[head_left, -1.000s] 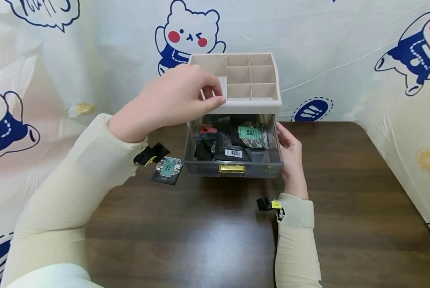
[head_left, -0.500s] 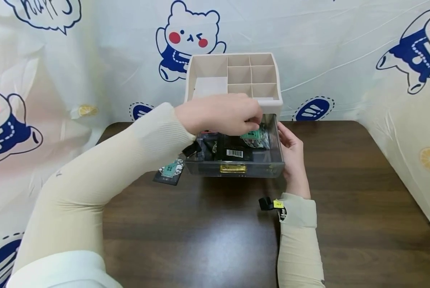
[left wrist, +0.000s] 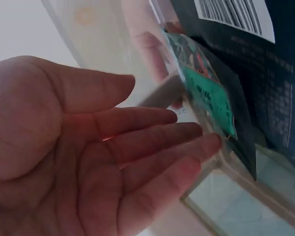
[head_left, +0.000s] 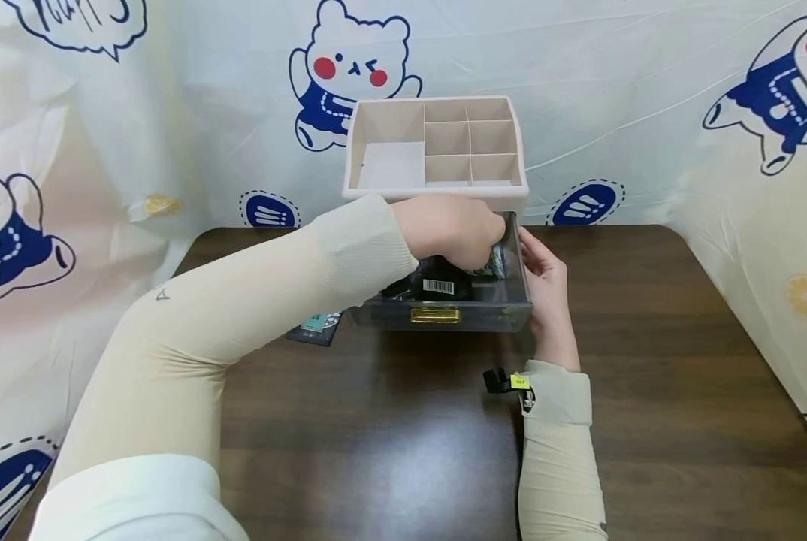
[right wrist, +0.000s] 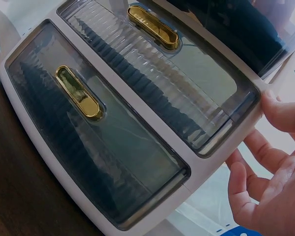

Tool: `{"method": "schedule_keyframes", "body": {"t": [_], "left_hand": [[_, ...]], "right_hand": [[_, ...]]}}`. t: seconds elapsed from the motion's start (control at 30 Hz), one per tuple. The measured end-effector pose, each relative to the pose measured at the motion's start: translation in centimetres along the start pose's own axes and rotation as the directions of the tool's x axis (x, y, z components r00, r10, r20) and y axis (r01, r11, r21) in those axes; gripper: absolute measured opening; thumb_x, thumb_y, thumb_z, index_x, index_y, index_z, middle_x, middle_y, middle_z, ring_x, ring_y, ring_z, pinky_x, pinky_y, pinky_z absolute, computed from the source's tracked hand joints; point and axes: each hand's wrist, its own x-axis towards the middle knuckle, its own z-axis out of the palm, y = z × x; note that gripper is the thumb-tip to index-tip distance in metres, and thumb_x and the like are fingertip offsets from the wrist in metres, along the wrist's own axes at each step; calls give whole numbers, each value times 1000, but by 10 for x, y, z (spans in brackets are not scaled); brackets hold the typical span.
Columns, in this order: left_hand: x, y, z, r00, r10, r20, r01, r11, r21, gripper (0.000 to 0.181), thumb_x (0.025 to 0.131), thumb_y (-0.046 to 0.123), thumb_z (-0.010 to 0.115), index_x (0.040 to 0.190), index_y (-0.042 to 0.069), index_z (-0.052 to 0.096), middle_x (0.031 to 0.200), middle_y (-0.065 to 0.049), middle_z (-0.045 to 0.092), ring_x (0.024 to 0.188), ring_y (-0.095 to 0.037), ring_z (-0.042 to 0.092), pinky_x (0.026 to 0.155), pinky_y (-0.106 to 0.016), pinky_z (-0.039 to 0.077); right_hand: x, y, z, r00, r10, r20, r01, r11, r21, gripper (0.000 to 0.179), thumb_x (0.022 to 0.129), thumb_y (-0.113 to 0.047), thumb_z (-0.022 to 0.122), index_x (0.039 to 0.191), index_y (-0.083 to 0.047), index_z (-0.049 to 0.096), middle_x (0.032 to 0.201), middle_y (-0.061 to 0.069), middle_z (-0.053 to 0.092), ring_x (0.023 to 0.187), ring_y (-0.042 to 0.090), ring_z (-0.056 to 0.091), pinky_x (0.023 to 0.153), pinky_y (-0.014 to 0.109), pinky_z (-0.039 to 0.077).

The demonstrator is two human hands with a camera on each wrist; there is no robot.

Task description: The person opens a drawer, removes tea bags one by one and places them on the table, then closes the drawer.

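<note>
My left hand (head_left: pixel 452 228) reaches into the pulled-out clear grey drawer (head_left: pixel 376 317) of a cream desktop organizer (head_left: pixel 403 193). Black packets lie inside, one barcoded packet (head_left: pixel 433 272) in front. In the left wrist view its fingers extend loosely, tips close to a sachet with a green label (left wrist: pixel 210 98); contact is hard to tell. My right hand (head_left: pixel 548 297) rests at the organizer's right side beside the drawer. From the right wrist, its thumb touches the frame edge, with loosely bent fingers along the side wall.
Left of the drawer, partly under the left sleeve, a green-labelled sachet (head_left: pixel 315 328) lies on the brown table (head_left: pixel 403 421). Two closed lower drawers with gold handles (right wrist: pixel 78 92) show in the right wrist view. A printed curtain (head_left: pixel 613 98) hangs behind.
My left hand has moved right and down, from above the organizer's left front into the drawer, covering much of the packets. The right hand has stayed at the organizer's side.
</note>
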Motion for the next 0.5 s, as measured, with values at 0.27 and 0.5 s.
{"method": "schedule_keyframes", "body": {"t": [0.27, 0.5], "left_hand": [[1, -4, 6, 999, 30, 12, -30, 999, -18, 27, 103, 14, 40, 125, 9, 56, 95, -4, 49, 85, -19, 46, 74, -30, 37], [-1, -7, 6, 993, 117, -29, -117, 993, -7, 14, 98, 11, 57, 111, 7, 61, 98, -2, 59, 88, -17, 53, 81, -30, 46]], "right_hand": [[1, 0, 0, 1000, 5, -1, -5, 1000, -2, 45, 98, -5, 59, 142, -13, 55, 109, -13, 65, 104, 9, 57, 78, 17, 52], [2, 2, 1, 1000, -2, -7, 2, 1000, -16, 44, 98, -8, 59, 141, -15, 57, 111, -12, 65, 103, 11, 58, 78, 18, 52]]}}
